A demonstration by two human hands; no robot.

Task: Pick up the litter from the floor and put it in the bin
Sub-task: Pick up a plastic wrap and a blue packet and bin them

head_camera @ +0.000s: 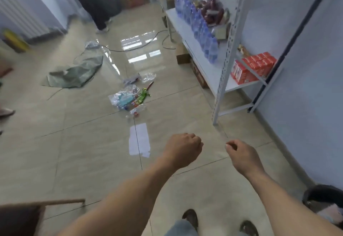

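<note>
A pile of litter (126, 99) lies on the tiled floor ahead: clear plastic wrappers, a green wrapper (144, 94) and a crushed bottle (136, 110). More crumpled clear plastic (148, 77) lies just beyond. A white sheet of paper (139, 143) lies flat on the floor, closer to me. My left hand (182, 147) is held out above the floor right of the paper, curled in a fist and holding nothing. My right hand (241, 155) is beside it, fingers curled, also holding nothing. A dark round bin (323, 195) shows at the lower right edge, partly cut off.
A metal shelf rack (222, 79) with water bottles and red boxes stands along the right wall. A green sack (74, 73) and a cable lie on the floor to the left. Another person's legs (92, 3) stand at the back. A wooden piece (22, 215) is at lower left.
</note>
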